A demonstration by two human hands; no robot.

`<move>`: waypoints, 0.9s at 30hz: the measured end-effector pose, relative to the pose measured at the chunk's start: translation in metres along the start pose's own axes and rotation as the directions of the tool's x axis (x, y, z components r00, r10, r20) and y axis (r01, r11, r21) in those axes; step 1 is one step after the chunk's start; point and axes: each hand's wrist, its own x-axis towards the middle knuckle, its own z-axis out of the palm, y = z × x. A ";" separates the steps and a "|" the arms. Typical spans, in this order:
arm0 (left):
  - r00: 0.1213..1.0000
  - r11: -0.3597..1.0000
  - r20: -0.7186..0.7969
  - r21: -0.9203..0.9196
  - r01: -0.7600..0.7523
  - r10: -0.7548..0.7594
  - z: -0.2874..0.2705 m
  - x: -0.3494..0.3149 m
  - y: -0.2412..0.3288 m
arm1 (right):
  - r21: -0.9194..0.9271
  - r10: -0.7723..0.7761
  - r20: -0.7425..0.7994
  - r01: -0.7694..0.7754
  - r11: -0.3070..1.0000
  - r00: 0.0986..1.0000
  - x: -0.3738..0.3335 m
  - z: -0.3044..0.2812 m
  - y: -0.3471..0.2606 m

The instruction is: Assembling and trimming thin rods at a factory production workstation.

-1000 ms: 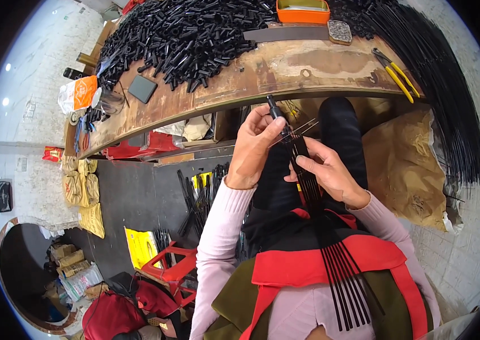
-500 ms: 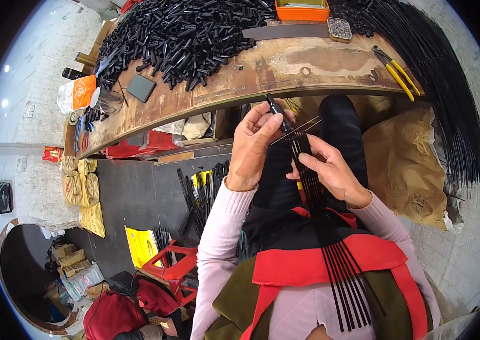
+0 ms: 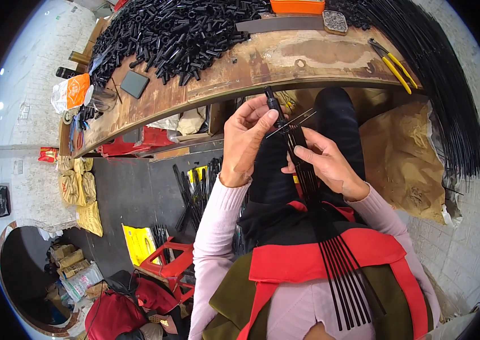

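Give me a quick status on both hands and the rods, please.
Left hand pinching a small black tube. Right hand gripping the bundle of thin black rods lying across the lap. Nothing between hands and workbench.

Rod bundle ends under right hand.

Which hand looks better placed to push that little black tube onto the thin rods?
Probably the left hand: its fingertips pinch the short black tube right at the rod tips, while the right hand grips the bundle of thin black rods.
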 end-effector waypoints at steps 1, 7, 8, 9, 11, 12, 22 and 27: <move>1.000 1.000 0.015 -0.024 0.005 -0.005 0.000 -0.001 0.001 | -0.001 0.000 0.009 0.000 1.000 1.000 0.000 -0.001 0.000; 0.999 0.997 0.034 -0.074 0.022 -0.020 0.001 -0.003 -0.001 | 0.019 -0.007 -0.002 0.007 1.000 1.000 -0.001 -0.001 0.000; 1.000 0.997 0.018 -0.071 0.015 -0.013 0.003 -0.003 -0.001 | 0.019 -0.008 -0.003 0.008 1.000 1.000 0.000 -0.001 0.000; 1.000 0.997 0.019 -0.071 0.016 -0.015 0.006 -0.005 -0.001 | 0.011 0.002 -0.016 -0.002 1.000 1.000 0.000 0.000 0.001; 0.989 0.996 -0.140 0.076 -0.047 0.057 0.011 -0.008 -0.001 | 0.004 0.012 -0.030 -0.012 1.000 0.999 0.001 0.000 0.001; 0.989 0.996 -0.140 0.076 -0.045 0.056 0.011 -0.010 -0.001 | 0.005 0.014 -0.024 -0.014 1.000 1.000 0.001 0.001 0.000; 0.999 0.999 -0.033 -0.020 -0.041 0.041 0.010 -0.031 0.005 | 0.017 0.028 -0.040 -0.027 0.999 0.999 0.005 0.000 0.001; 0.991 0.999 -0.122 0.000 -0.053 0.053 0.007 -0.027 0.007 | 0.018 0.031 -0.029 -0.031 0.999 0.999 0.005 0.004 -0.001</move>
